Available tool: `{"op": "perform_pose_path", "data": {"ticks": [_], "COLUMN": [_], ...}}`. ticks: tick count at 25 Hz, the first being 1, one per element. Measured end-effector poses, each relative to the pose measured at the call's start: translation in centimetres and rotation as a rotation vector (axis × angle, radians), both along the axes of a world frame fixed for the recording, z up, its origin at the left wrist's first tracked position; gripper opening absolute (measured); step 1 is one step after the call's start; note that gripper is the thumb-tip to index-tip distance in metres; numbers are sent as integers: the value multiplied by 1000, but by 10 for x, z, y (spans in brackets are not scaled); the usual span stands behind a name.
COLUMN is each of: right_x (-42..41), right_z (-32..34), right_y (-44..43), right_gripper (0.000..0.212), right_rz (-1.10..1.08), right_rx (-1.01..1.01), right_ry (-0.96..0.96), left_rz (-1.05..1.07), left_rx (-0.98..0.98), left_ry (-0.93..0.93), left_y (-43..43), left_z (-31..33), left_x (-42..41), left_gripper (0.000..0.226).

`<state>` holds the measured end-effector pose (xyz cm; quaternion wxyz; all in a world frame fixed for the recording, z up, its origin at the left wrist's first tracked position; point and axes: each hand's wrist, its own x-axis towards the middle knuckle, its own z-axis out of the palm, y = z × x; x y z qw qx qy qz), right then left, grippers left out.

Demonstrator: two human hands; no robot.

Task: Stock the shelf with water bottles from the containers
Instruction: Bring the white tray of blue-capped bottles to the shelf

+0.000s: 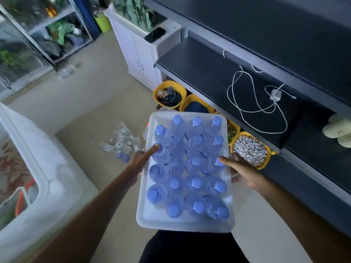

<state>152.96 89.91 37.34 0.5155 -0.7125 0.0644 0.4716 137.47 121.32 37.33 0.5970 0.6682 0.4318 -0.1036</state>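
Observation:
A white plastic container [150, 221] is held in front of me, packed with several clear water bottles [195, 164] with blue caps, all upright. My left hand [141, 159] grips the container's left rim, its thumb lying over the edge against a bottle. My right hand [241, 169] grips the right rim, thumb over the edge near a blue cap. The dark shelf [205, 73] runs along the right, at about the container's height.
A white charger and cable [275, 94] lie on the shelf, with a pale object [338, 128] further right. Yellow tubs [170, 93] sit below the shelf. Loose bottles [123, 143] lie on the floor. A white cabinet [136, 50] stands beyond; a white tub [38, 168] is left.

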Motion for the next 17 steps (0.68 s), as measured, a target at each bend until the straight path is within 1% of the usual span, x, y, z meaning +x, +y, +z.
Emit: {"op": "perform_pose_path", "data": {"ticks": [2, 3, 4, 5, 7, 9, 11, 13, 17], "right_x": [30, 42, 53, 64, 78, 88, 91, 95, 100], "right_z": [-16, -26, -31, -38, -49, -64, -84, -94, -118], "right_y": [27, 37, 48, 59, 78, 95, 113, 133, 163], "right_gripper": [38, 31, 28, 31, 47, 57, 56, 46, 59], "right_rz": [-30, -50, -59, -73, -131, -158, -218, -272, -380], "right_rx": [-3, -5, -17, -35, -45, -52, -85, -47, -71], "right_ry": [-28, -36, -34, -35, -43, -34, -20, 7, 48], "left_rz": [56, 36, -2, -44, -77, -121, -185, -276, -364], "left_rx": [26, 41, 44, 49, 63, 65, 66, 58, 44], "left_ry": [42, 52, 46, 34, 32, 48, 83, 103, 162], "left_y": [25, 39, 49, 61, 84, 109, 133, 156, 192], "left_z": [-10, -20, -25, -31, -44, -65, -84, -100, -130], "left_x": [40, 57, 74, 90, 120, 150, 176, 201, 241], "left_gripper": [82, 87, 87, 85, 83, 87, 85, 83, 94]}}
